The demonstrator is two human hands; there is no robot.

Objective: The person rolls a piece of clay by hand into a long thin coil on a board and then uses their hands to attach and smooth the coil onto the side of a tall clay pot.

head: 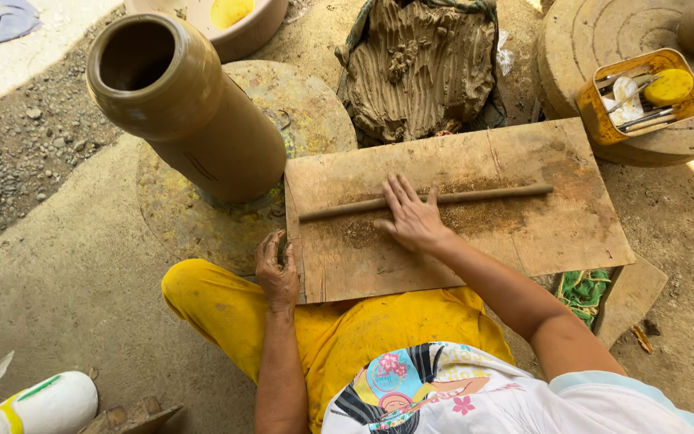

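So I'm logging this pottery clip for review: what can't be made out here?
- Head view: clay coil, middle stretch covered by the right hand.
- Left hand: fingertips curl over the wooden board edge, hiding what they grip.
- Tall clay vessel: inside too dark.
- Pale basin: cut by top edge.

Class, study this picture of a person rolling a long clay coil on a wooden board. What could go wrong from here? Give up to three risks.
The clay coil is long and thin, and the right hand presses only near its middle, so it may roll uneven or snap. The board rests on the lap, steadied at its edge by the left hand, so it could tilt. The tall clay pot stands close to the board's corner and might get bumped.
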